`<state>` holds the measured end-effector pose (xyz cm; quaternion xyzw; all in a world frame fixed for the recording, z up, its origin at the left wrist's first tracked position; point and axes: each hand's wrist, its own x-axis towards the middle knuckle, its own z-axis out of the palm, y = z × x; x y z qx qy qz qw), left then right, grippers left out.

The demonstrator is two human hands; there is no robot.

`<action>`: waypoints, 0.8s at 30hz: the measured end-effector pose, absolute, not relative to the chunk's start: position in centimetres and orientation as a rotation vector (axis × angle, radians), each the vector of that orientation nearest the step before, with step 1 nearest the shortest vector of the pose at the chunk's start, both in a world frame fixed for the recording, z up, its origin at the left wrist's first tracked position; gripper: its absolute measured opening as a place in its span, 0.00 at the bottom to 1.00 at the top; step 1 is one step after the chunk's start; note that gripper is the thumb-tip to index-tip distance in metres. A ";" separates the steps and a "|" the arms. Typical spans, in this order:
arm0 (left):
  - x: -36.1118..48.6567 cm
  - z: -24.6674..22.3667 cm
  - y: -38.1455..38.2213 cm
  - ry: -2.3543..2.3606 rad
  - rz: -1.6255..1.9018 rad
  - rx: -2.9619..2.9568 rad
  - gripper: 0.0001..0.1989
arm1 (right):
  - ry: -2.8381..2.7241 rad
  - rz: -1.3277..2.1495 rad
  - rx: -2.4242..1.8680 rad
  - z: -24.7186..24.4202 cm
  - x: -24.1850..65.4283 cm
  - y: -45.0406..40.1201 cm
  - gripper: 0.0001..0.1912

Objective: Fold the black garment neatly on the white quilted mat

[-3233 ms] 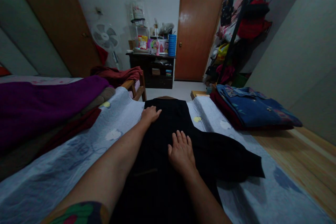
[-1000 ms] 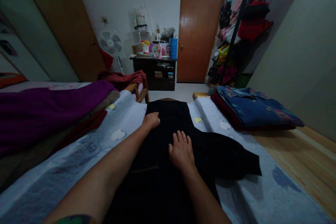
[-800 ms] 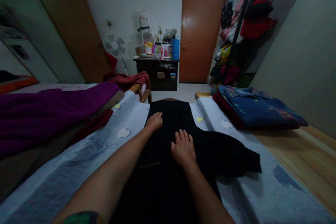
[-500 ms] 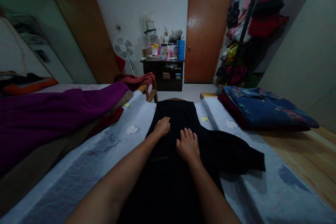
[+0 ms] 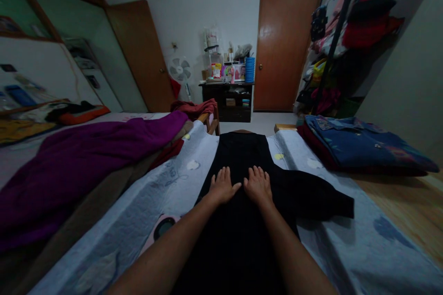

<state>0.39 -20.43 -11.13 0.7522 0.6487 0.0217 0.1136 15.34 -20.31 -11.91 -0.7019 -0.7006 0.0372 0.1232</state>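
Note:
A black garment [image 5: 242,152] lies spread on a pale blue patterned sheet [image 5: 346,249], one sleeve stretched out to the right. Flat on its upper left part rests my left hand [image 5: 222,186], fingers spread and thumb pointing right. My right hand [image 5: 258,185] lies palm down beside it with its fingers spread, a small gap between the two thumbs. Neither hand holds anything. Partly hidden by my left forearm, a pink item with a dark round part [image 5: 164,227] sits on the sheet.
Purple cloth [image 5: 104,147] is heaped at the left over brown and red fabric. At the right, a folded blue denim garment [image 5: 367,143] tops a dark red one. A fan [image 5: 180,70], a dark cabinet [image 5: 226,115] and a closed door [image 5: 282,50] stand behind.
My left hand has moved down and opened flat from a curled pose. My right hand has stayed flat on the garment. The view has turned left, bringing the pink item into sight.

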 end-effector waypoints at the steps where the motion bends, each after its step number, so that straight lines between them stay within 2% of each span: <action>1: 0.3 -11.2 -21.2 1.914 0.059 2.197 0.41 | -2.047 0.102 -2.043 -11.9 15.3 -20.3 0.29; 10: 0.8 -13.1 -24.9 2.041 0.349 2.307 0.36 | -2.098 0.111 -2.052 -11.0 15.3 -20.7 0.28; 17: 0.9 -13.8 -24.9 2.056 0.461 2.284 0.37 | -2.202 0.046 -1.889 -10.2 16.0 -22.1 0.23; 24: 0.9 -13.7 -25.0 2.055 0.479 2.280 0.36 | -2.361 0.126 -1.869 -10.7 17.5 -25.3 0.28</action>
